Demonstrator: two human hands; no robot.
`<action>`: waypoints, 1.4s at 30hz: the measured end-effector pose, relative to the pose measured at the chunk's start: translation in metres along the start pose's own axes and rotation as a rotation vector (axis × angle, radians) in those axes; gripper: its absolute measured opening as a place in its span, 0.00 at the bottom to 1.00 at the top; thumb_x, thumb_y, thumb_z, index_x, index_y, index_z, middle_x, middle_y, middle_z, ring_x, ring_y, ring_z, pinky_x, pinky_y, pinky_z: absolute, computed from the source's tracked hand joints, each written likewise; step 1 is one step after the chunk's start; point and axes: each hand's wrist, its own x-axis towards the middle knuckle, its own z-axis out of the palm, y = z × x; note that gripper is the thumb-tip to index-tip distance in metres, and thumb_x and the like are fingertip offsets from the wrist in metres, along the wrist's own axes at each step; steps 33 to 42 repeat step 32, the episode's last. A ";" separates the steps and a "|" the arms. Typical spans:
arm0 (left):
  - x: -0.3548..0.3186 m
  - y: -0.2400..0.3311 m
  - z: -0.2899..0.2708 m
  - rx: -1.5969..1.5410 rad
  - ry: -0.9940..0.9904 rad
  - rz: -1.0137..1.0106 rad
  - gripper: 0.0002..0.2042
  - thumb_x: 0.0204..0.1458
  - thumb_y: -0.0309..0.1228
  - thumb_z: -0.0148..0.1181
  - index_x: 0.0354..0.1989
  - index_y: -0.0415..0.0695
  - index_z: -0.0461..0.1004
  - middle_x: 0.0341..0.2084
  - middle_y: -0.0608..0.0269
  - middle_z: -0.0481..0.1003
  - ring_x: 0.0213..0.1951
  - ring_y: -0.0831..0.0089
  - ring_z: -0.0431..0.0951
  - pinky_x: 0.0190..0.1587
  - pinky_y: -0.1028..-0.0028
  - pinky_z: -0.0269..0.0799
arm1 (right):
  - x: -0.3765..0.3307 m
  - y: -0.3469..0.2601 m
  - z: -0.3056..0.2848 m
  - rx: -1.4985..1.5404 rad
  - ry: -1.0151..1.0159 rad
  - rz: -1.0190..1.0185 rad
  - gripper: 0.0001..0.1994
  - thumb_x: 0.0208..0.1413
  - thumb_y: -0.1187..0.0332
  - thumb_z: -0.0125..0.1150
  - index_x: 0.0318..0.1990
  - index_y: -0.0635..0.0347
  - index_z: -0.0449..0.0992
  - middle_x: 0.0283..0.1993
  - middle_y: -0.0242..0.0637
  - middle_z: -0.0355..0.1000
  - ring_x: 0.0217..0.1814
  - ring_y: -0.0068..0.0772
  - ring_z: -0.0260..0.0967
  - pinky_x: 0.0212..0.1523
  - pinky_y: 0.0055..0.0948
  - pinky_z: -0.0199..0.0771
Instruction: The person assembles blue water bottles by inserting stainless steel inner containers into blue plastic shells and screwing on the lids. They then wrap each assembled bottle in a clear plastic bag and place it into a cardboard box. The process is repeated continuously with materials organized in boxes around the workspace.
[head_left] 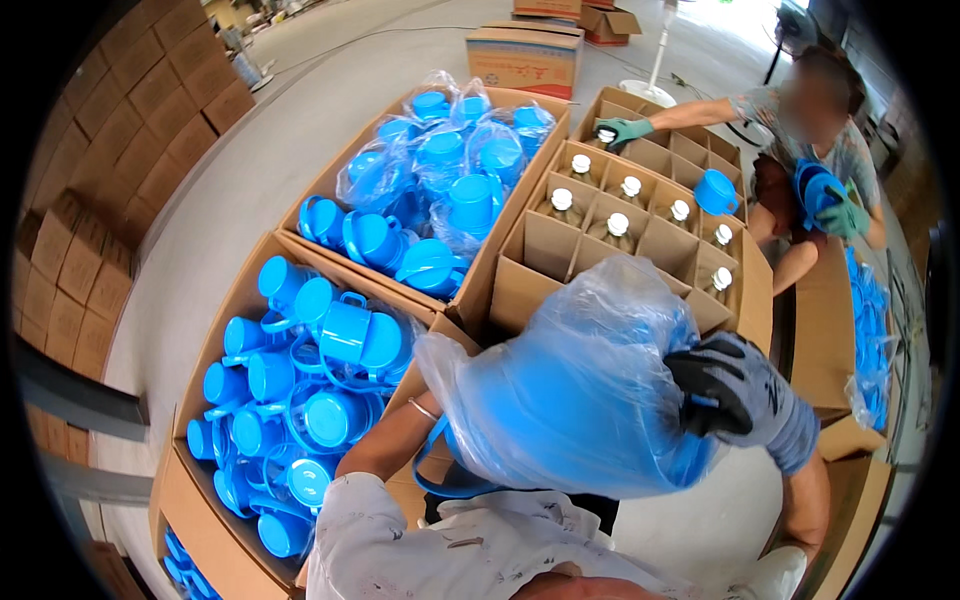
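A large clear plastic bag (580,380) with blue plastic things inside is right in front of my body. My right hand (735,390), in a grey and black glove, has its fingers curled into the bag's right side. On the left, my bare forearm with a bracelet runs behind the bag, so the left hand and its fingers are hidden. A blue strap-like loop (435,465) hangs out below the bag's left side. Just beyond the bag stands a divided carton (515,285) with several white-capped bottles in its compartments.
Blue lidded cups fill an open carton (225,540) at the left; bagged ones fill another carton (375,268) behind it. At the right a co-worker (815,130) in green gloves touches a bottle and holds blue cups. Stacked brown cartons (150,100) line the far left.
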 end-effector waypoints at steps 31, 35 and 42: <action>0.097 -0.093 -0.075 -1.962 0.166 0.163 0.40 0.54 0.54 0.54 0.69 0.46 0.46 0.67 0.50 0.52 0.67 0.51 0.53 0.67 0.46 0.49 | 0.260 0.074 0.139 0.178 0.410 -0.069 0.50 0.37 0.55 0.76 0.69 0.49 0.52 0.70 0.55 0.42 0.73 0.61 0.39 0.69 0.51 0.46; 0.108 -0.095 -0.074 -2.259 0.077 0.215 0.45 0.51 0.56 0.57 0.71 0.51 0.41 0.69 0.52 0.49 0.68 0.50 0.50 0.68 0.46 0.45 | 0.271 0.087 0.144 0.160 0.439 0.007 0.51 0.39 0.54 0.75 0.70 0.44 0.47 0.72 0.53 0.38 0.75 0.59 0.36 0.69 0.53 0.46; 0.108 -0.095 -0.074 -2.259 0.077 0.215 0.45 0.51 0.56 0.57 0.71 0.51 0.41 0.69 0.52 0.49 0.68 0.50 0.50 0.68 0.46 0.45 | 0.271 0.087 0.144 0.160 0.439 0.007 0.51 0.39 0.54 0.75 0.70 0.44 0.47 0.72 0.53 0.38 0.75 0.59 0.36 0.69 0.53 0.46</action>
